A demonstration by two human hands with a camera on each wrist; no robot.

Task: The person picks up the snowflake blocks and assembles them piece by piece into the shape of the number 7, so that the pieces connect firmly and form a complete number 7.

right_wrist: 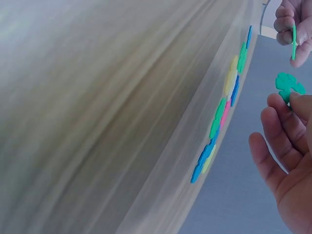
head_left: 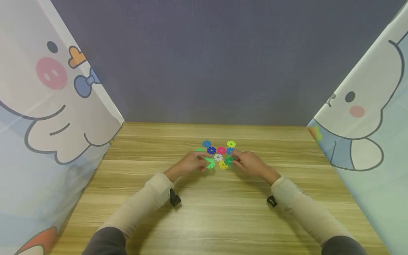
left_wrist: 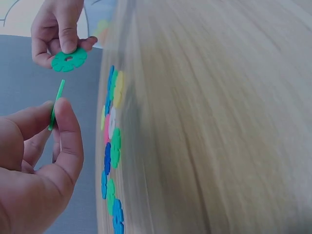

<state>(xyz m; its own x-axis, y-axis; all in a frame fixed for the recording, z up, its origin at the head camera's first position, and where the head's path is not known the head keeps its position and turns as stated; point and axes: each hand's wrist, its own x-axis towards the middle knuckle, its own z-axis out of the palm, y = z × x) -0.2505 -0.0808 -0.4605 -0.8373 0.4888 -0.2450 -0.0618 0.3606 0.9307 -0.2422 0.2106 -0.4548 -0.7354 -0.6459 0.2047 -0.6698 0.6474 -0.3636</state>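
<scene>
My left hand (head_left: 192,162) pinches a light green notched plastic disc (left_wrist: 61,87) between thumb and finger, seen edge-on in the left wrist view. Opposite it, my right hand (head_left: 250,163) pinches a darker green notched disc (right_wrist: 287,84) near its rim. The two discs are raised above the table and apart from each other in the left wrist view. Under and around the hands lie flat discs of the same kind: a white one (head_left: 218,157), a pink one (head_left: 221,150), a dark blue one (head_left: 211,150) and a yellow one (head_left: 223,164). My hands partly cover others.
The discs lie on a wood-grain table (head_left: 220,212). A grey panel (head_left: 207,63) stands along its far edge. Cartoon-printed sheets (head_left: 73,117) flank both sides. At the far side of the cluster are a blue disc (head_left: 207,143) and a yellow-green disc (head_left: 231,144).
</scene>
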